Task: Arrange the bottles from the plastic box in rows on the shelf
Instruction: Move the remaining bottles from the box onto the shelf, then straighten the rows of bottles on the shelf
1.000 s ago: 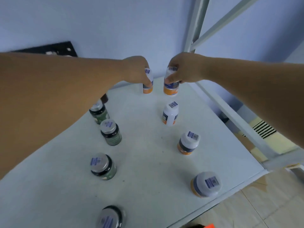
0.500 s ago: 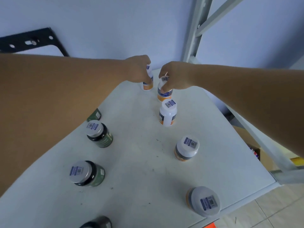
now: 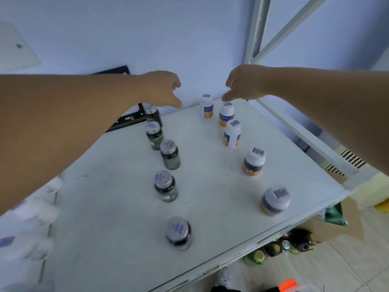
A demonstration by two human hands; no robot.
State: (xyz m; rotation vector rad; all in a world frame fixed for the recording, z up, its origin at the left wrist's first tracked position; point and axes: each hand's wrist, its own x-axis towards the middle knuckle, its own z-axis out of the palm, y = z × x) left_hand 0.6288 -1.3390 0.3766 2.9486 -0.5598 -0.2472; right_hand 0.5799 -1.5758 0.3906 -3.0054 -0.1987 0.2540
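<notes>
Both hands are hovering empty over the far end of the white shelf (image 3: pixel 210 186), above centre of the frame. The left hand (image 3: pixel 163 89) is hanging with fingers loosely spread; the right hand (image 3: pixel 242 83) is pointing its fingers down just above the white bottles (image 3: pixel 226 116). Those, with blue and orange labels and barcode stickers on the caps, are standing in a row running toward the lower right. The dark bottles (image 3: pixel 169 153), silver-capped with green labels, are lining up left of centre.
</notes>
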